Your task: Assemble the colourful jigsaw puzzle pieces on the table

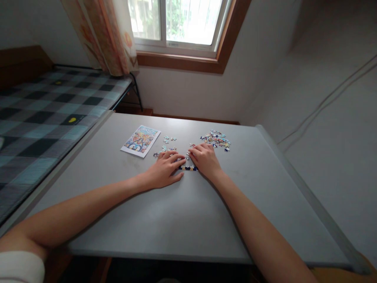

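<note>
Reaching in over the near edge of the grey surface [176,222], a person's arms bring both hands to a short strip of puzzle pieces [187,168] lying well in from every edge. The left hand [165,171] is at the strip's left end, fingers loosely spread, thumb apart from them. The right hand [205,160] is at the right end, fingers bent; whether they pinch a piece cannot be told. Loose pieces [163,149] lie just beyond the left fingers. Toward the far right corner spreads a heap of pieces [216,138]; toward the far left corner lies a printed sheet [141,140].
</note>
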A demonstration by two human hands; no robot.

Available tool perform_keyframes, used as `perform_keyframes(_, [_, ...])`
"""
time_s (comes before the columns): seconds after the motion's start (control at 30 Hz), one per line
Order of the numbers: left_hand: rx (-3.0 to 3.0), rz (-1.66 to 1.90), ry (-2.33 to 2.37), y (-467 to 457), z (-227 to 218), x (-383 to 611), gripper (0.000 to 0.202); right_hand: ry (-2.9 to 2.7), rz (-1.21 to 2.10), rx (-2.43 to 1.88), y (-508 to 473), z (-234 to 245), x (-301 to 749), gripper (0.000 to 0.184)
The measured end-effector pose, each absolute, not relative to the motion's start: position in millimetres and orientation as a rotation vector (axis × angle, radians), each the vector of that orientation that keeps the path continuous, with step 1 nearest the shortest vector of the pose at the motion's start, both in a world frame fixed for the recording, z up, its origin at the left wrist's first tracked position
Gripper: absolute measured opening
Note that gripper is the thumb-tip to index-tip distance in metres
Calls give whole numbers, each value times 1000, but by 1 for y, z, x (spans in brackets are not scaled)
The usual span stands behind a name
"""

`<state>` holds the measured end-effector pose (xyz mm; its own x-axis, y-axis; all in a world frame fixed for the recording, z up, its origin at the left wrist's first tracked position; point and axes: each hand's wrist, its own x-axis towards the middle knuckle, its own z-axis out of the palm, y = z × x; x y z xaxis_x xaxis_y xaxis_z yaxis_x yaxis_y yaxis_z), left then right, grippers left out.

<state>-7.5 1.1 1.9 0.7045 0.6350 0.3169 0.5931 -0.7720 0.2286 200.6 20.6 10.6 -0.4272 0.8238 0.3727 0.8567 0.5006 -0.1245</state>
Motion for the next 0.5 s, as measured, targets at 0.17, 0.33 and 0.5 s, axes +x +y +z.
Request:
perform_keyframes(0.17, [2800,575,1008,2,1,-7,41,-2384,-145,-1368,20,12,201,22])
perform_keyframes(0.33, [2799,576,1007,2,2,-8,41,-2392,-58,-1295,21,8,203,17])
perform_keyframes(0.5, [2796,579,1006,2,2,-8,41,-2370,-16,-1245,24,3,205,18])
